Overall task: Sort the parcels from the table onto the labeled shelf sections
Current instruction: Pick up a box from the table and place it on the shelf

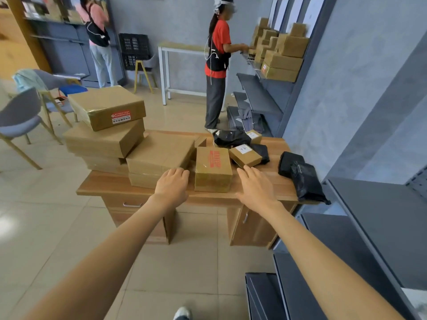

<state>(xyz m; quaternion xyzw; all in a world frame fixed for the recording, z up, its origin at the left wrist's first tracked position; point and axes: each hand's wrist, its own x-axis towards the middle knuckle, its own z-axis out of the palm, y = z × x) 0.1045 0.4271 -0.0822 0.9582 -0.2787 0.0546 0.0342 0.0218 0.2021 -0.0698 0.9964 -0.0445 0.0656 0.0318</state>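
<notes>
A brown cardboard parcel with red print [213, 168] stands near the front of the wooden table [115, 187]. My left hand [172, 184] hovers open just left of it, and my right hand [255, 187] hovers open just right of it; neither touches it. Behind it lies a small box with a white label [245, 154]. Black plastic-bag parcels lie at the back [231, 137] and at the right edge [302, 179]. Large brown boxes [107, 107] are stacked on the table's left side.
Grey shelf sections [374, 218] stand close on my right. A person in red [218, 65] sorts boxes at a farther shelf [258, 93]. Another person stands at the back left. Chairs [20, 121] stand left of the table. My shoe shows on the tiled floor.
</notes>
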